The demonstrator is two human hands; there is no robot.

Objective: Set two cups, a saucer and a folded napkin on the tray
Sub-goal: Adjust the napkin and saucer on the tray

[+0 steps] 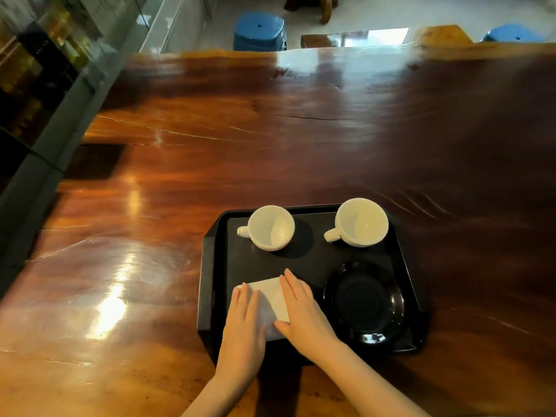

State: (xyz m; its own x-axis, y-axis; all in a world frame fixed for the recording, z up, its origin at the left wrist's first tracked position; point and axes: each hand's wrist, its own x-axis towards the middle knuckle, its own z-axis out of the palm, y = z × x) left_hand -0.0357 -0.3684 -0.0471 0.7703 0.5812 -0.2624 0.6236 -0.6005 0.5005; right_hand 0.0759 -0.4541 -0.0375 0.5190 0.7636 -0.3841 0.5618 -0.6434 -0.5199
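Observation:
A black tray [313,260] lies on the wooden table near me. Two white cups stand upright at its far side: the left cup [270,231] and the right cup [359,221], both with handles pointing left. A glossy black saucer [364,302] rests in the tray's near right corner. A white folded napkin [270,299] lies in the near left part. My left hand [245,329] lies flat on the napkin's left side. My right hand [302,311] lies flat on its right side. Both hands press down with fingers extended and grip nothing.
The polished wooden table [210,145] stretches far ahead and to both sides. Two blue stools [260,30] stand on the floor beyond its far edge. A glass cabinet [39,73] runs along the left.

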